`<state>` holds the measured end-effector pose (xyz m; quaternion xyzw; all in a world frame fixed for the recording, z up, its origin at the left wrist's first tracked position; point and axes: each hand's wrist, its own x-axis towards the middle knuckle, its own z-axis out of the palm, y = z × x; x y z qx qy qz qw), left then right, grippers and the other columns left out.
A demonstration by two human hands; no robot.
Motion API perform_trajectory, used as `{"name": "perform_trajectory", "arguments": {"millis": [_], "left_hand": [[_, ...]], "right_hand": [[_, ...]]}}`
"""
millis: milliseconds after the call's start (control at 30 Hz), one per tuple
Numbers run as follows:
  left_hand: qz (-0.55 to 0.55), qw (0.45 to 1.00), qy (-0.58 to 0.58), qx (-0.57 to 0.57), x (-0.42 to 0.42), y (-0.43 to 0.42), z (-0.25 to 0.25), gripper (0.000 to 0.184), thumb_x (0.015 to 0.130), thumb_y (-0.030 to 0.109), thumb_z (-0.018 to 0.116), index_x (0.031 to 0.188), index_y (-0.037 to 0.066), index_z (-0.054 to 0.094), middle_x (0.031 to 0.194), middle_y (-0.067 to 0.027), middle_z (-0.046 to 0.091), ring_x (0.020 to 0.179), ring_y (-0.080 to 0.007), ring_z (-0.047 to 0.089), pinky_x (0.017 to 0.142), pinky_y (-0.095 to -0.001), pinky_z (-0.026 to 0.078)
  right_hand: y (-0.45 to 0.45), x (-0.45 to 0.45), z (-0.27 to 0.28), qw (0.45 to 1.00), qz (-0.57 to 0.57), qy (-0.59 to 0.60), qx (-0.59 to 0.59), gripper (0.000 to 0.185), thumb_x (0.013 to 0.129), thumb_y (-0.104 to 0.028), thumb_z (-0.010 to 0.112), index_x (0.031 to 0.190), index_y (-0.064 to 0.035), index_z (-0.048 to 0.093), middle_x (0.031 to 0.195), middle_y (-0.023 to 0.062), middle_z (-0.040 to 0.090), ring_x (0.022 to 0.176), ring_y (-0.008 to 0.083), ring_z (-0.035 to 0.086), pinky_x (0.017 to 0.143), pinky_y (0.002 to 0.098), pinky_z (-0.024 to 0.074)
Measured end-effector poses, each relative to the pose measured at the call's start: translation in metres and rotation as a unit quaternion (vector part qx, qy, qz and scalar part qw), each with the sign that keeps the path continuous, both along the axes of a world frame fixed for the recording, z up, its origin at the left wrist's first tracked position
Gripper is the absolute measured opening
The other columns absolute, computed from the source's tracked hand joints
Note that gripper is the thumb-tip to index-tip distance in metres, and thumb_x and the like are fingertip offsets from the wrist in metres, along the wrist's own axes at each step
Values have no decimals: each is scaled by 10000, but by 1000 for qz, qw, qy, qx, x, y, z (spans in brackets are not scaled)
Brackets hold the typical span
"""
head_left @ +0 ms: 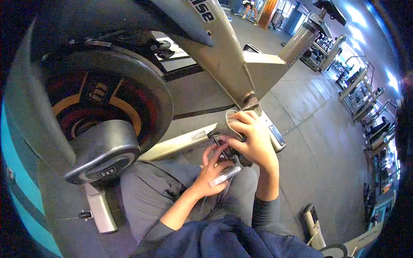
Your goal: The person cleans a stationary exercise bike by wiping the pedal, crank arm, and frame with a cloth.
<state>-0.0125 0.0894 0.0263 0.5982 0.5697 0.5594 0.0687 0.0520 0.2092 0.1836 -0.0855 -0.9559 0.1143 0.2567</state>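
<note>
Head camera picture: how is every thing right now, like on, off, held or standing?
Left hand: fingers bent, holding the clear plastic piece
Clear plastic piece: held
Right hand: curled around the grey curved piece
Grey curved piece: held
Bike frame: standing on the floor
Flywheel: spinning or still, can't tell
Ceiling lights: on

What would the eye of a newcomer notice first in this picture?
Probably the big dark wheel with its red and gold rings, at left on the exercise bike. Next, just below centre, the right grip curls around a dark part, with the left grip and a clear-looking block beside it. Bright ceiling lights shine at upper right.
</note>
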Motion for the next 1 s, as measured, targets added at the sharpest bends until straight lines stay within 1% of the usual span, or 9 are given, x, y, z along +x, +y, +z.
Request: {"name": "perform_trajectory", "arguments": {"millis": [167,233,267,333,467,533,700,933,1000], "left_hand": [[-1,1000,4,9,1,0,1,500,570,98,666,1060,144,573,1471,-115,255,1343,-425,114,1076,-519,240],[3,1000,1,7,1,1,0,501,573,100,667,1063,144,571,1472,-120,252,1341,-431,114,1073,-525,241],[5,1000,-2,5,2,1,-1,502,575,103,667,1065,144,568,1473,-125,250,1338,-436,113,1069,-530,241],[1,1000,-3,7,3,4,-3,504,577,108,668,1069,142,566,1476,-130,244,1337,-441,110,1065,-537,240],[7,1000,9,4,3,4,-2,514,580,121,670,1082,138,563,1480,-143,233,1337,-451,102,1064,-548,228],[8,1000,16,5,2,3,-3,514,578,123,670,1081,139,567,1479,-142,236,1339,-447,104,1066,-546,225],[11,1000,24,9,0,3,-5,509,567,125,670,1068,139,580,1476,-139,244,1342,-435,117,1074,-534,220],[16,1000,17,14,2,1,-3,491,555,118,667,1040,133,587,1472,-136,251,1336,-434,139,1071,-527,233],[18,1000,19,5,2,0,-1,488,556,115,666,1037,132,586,1471,-137,251,1334,-436,142,1070,-527,235]], "right_hand": [[0,-2,-6,1000,21,16,3,220,697,-183,727,829,-21,660,958,108,634,919,289,569,804,376,446],[3,-1,-24,986,-65,153,-8,228,730,-232,718,798,-24,656,898,121,644,867,301,604,781,365,478],[6,1,-30,978,-82,186,-34,240,771,-219,694,789,16,649,894,165,651,856,317,620,781,359,475],[11,4,-39,961,-95,231,-118,220,788,-196,672,792,23,655,916,173,651,879,314,618,779,349,470],[22,6,-42,961,-61,236,-133,190,777,-169,673,794,20,668,895,163,654,876,309,618,778,350,467],[27,5,-40,969,51,228,-84,173,742,-154,696,778,14,675,861,139,659,870,298,620,781,358,470],[23,3,-35,961,124,226,-105,136,699,-158,724,698,-28,683,776,85,663,880,255,631,777,351,480],[14,3,-29,976,66,192,-75,232,766,-230,674,841,-10,672,891,121,660,913,300,614,798,366,478],[10,4,-19,992,24,121,-15,287,795,-268,644,912,-6,650,972,132,646,945,319,594,812,374,476]]}}
